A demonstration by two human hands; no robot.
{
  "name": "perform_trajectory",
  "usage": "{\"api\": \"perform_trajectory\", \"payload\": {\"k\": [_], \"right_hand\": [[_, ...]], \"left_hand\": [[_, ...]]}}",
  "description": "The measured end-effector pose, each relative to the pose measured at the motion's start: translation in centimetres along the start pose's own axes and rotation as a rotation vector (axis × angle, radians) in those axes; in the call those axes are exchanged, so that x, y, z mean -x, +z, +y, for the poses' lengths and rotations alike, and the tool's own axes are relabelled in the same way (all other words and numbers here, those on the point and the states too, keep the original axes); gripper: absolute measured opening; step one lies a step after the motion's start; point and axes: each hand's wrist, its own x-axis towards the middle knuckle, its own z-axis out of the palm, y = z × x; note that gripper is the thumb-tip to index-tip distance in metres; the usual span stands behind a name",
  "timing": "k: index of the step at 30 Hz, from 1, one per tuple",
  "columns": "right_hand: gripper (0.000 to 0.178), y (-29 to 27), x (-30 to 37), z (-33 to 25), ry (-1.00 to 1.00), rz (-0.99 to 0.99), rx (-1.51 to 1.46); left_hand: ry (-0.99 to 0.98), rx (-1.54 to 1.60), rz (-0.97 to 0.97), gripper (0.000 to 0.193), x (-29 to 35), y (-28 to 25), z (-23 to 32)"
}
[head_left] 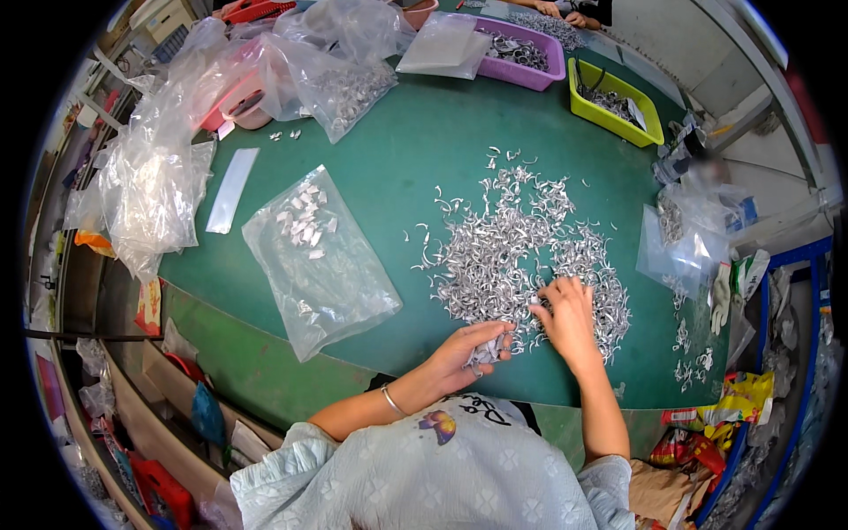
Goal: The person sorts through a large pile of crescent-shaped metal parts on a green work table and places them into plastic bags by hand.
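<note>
A wide heap of small, curved, silver-grey pieces (486, 265) lies on the green table (389, 159) in front of me. My left hand (468, 353) is at the heap's near edge, palm up, its fingers curled round several of the small curved pieces (487, 351). Over the heap's right part, my right hand (570, 318) reaches down with bent fingers, thumb and fingertips close together among the pieces. What it pinches is too small to make out. Left of the heap, a clear plastic bag (327, 274) lies flat, with several small whitish pieces (306, 216) on or in it.
A purple basket (539, 75) and a yellow-green basket (618, 115) of metal pieces stand at the back. Plastic bags (150, 185) crowd the left edge. A white strip (232, 190) lies nearby. Another person's hands (565, 13) show at the far edge. Loose pieces (693, 367) lie near right.
</note>
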Motion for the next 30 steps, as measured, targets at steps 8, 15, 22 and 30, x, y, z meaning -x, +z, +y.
{"api": "perform_trajectory", "payload": {"k": [8, 15, 22, 30], "right_hand": [[0.024, 1.2, 0.8, 0.8, 0.068, 0.058, -0.169], [0.017, -2.0, 1.0, -3.7, 0.195, -0.294, -1.052], [0.035, 0.7, -0.9, -3.7, -0.214, -0.044, -0.387], [0.039, 1.7, 0.8, -1.6, -0.309, -0.144, -0.010]], "left_hand": [[-0.015, -0.026, -0.016, 0.025, 0.2, -0.2, -0.2], [-0.033, -0.083, 0.153, 0.030, 0.9, 1.4, 0.5], [-0.040, -0.247, -0.063, 0.024, 1.2, -1.1, 0.1], [-0.124, -0.301, -0.071, 0.025, 1.8, -0.8, 0.2]]}}
